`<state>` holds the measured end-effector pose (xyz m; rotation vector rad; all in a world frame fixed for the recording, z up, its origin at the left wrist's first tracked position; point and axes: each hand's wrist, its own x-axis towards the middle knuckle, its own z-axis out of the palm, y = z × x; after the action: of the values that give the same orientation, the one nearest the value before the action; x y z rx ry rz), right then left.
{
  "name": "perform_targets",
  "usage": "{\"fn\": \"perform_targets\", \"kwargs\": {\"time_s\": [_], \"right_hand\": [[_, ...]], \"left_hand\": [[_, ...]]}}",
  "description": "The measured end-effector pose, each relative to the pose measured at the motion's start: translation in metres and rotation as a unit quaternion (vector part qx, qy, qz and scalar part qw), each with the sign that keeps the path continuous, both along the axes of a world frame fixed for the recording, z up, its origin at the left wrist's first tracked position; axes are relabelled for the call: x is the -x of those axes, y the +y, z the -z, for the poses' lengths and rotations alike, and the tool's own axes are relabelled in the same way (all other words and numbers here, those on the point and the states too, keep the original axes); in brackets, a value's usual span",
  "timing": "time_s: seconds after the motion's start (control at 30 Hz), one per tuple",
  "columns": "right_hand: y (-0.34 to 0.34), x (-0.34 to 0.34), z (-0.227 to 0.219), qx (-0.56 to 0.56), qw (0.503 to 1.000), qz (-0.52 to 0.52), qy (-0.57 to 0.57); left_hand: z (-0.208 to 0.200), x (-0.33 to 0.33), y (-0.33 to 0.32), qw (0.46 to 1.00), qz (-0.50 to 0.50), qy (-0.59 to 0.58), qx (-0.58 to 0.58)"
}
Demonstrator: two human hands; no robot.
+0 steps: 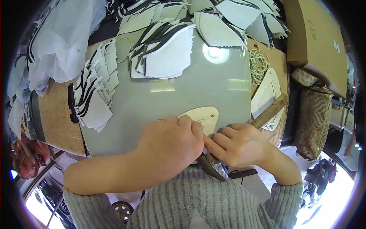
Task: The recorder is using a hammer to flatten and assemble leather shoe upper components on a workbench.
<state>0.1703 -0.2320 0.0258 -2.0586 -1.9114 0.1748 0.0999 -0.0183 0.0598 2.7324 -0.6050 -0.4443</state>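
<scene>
At the near edge of the grey work surface, my left hand point(173, 143) is closed over a cream-coloured shaped piece point(207, 114). Its knuckles are bent, and its fingertips and much of the piece are hidden beneath. Just to its right, my right hand point(239, 144) is wrapped around a hammer with a worn wooden handle point(271, 110). The handle slants up to the far right. The hammer's dark metal head point(209, 168) points down toward my body, below the hands. The two hands touch or nearly touch at the right thumb.
Stacks of white, black-edged cut pieces lie at the left point(97, 87), the centre back point(167, 53) and the far right point(219, 30). A coil of pale cord point(259, 63) and a white template point(267, 91) are on the right. Beyond them stands a cardboard box point(320, 42) above a patterned roll point(312, 118).
</scene>
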Motion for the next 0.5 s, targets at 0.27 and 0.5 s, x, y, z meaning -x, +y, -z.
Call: {"fn": "perform_targets", "kwargs": {"time_s": [0.27, 0.5], "right_hand": [[-0.007, 0.024, 0.016, -0.006, 0.999, 0.021, -0.037], [-0.008, 0.033, 0.021, -0.027, 0.994, 0.072, -0.079]], "left_hand": [[0.005, -0.002, -0.018, 0.997, 0.006, -0.048, -0.055], [0.020, 0.006, -0.011, 0.994, -0.048, -0.095, -0.024]]}}
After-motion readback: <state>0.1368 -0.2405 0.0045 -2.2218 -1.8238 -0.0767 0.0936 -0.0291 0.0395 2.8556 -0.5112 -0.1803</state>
